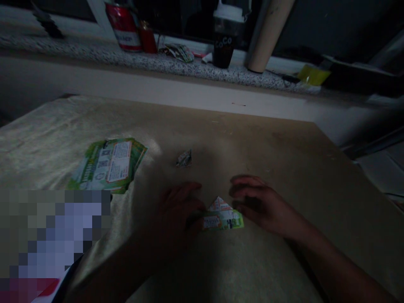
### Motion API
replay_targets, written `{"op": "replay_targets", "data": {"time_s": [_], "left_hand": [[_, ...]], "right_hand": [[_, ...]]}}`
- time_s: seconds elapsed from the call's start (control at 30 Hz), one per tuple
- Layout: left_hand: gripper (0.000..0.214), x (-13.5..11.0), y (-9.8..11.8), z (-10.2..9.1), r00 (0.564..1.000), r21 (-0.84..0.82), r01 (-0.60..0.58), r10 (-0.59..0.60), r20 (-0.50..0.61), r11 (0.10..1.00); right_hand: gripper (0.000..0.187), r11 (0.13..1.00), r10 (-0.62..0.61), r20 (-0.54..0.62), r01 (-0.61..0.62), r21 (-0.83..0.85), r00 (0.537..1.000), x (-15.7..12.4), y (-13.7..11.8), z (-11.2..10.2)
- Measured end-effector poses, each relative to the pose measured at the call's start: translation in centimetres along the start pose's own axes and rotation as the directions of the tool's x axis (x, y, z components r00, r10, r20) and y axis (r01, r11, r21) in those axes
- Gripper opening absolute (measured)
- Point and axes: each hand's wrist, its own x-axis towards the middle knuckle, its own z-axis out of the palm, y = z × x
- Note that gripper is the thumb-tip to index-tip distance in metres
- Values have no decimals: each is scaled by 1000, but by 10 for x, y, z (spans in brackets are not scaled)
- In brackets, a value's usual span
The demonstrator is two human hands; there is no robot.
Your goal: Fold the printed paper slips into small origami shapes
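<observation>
A small folded paper sheet [224,220], green and white with print, lies on the table between my hands; a pointed triangular flap shows along its far side. My left hand [181,206] is in deep shadow, with bent fingers at the paper's left end, covering that edge. My right hand [261,204] hovers by the right end, slightly blurred, its fingers curved and apart with a gap to the thumb. Beyond my left hand sits a small folded paper piece [184,158].
A stack of green printed sheets [107,164] lies at the left of the cloth-covered table [268,143]. On the speckled sill [189,71] stand a red can [124,27], a dark cup [224,42] with a white lid and a cardboard tube [269,35]. The lower left is pixelated.
</observation>
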Motion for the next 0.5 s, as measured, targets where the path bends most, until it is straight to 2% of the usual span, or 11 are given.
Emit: {"op": "replay_targets", "data": {"time_s": [0.13,0.23,0.3,0.4,0.5], "left_hand": [[17,1,3,2,1000,-25,-15,15,4,1000],[13,2,5,4,1000,-45,3,-3,-3,999],[11,3,6,6,1000,-50,13,-14,-15,999],[11,4,8,6,999,-57,-11,8,-44,998],[11,7,10,3,998,-95,-35,31,-47,995]], "right_hand": [[30,996,-24,40,27,-83,999,2,-13,16],[31,996,-21,-3,21,-91,1000,7,-18,25],[26,999,-17,-55,15,-40,998,11,-19,28],[10,989,-23,-127,41,141,992,17,-19,30],[11,960,23,-146,19,280,989,18,-20,29]]}}
